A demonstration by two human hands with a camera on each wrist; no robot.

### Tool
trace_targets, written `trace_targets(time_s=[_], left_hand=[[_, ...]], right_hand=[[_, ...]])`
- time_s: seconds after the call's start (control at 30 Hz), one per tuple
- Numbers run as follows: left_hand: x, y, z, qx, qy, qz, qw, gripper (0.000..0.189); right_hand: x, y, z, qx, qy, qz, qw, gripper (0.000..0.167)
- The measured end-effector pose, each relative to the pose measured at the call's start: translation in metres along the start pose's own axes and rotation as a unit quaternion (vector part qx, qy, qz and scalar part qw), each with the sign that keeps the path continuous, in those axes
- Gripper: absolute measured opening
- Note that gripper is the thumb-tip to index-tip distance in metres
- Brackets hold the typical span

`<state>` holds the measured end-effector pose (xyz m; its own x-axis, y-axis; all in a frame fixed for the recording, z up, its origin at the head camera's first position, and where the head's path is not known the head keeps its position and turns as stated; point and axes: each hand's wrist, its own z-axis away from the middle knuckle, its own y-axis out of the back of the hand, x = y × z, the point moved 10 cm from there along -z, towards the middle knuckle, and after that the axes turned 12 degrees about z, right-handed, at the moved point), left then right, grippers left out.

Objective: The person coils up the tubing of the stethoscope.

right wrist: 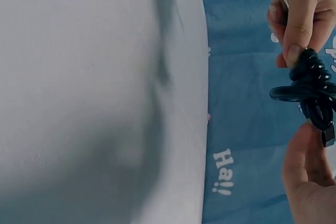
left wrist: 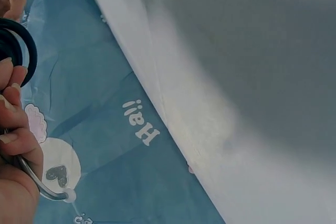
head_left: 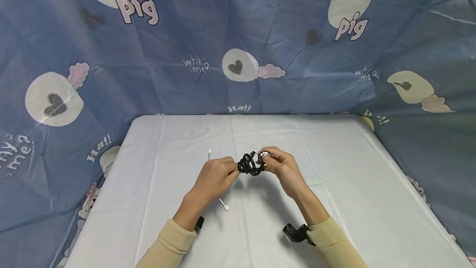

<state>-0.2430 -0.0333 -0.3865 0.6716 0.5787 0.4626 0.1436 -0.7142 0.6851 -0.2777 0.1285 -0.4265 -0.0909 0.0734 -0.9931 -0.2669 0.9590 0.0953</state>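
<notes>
A stethoscope with black tubing [head_left: 246,164] wound into a tight coil is held between both hands above the white table. My left hand [head_left: 215,179] grips it where the metal ear tubes meet the coil. From that fist the two ear tubes stick out, one white eartip [head_left: 226,208] toward me and the other [head_left: 209,151] away. The left wrist view shows a curved metal ear tube [left wrist: 46,190] under the curled fingers. My right hand [head_left: 285,171] pinches the round silver chest piece [head_left: 264,155] between thumb and fingers, at the coil's right end.
A white cloth covers the table [head_left: 178,135], whose far edge meets a blue printed curtain [head_left: 208,20]. The curtain also hangs along both sides. A black wrist mount [head_left: 296,233] sits by the right sleeve, with another [head_left: 199,223] at the left wrist.
</notes>
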Motion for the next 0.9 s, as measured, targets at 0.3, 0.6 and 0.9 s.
trace_targets(time_s=[0.3,0.6,0.9], left_hand=[[0.006,-0.004,0.001,0.009,-0.031,0.0,0.9995,0.036],[0.004,-0.002,0.003,0.031,-0.035,-0.012,0.9988,0.04],[0.012,-0.007,0.004,0.007,-0.067,-0.044,0.9968,0.03]], right_hand=[[0.012,-0.004,0.001,-0.008,-0.053,-0.042,0.9977,0.044],[0.021,-0.011,0.002,-0.021,-0.088,-0.06,0.9941,0.04],[0.038,-0.018,0.002,-0.029,-0.133,-0.133,0.9816,0.042]])
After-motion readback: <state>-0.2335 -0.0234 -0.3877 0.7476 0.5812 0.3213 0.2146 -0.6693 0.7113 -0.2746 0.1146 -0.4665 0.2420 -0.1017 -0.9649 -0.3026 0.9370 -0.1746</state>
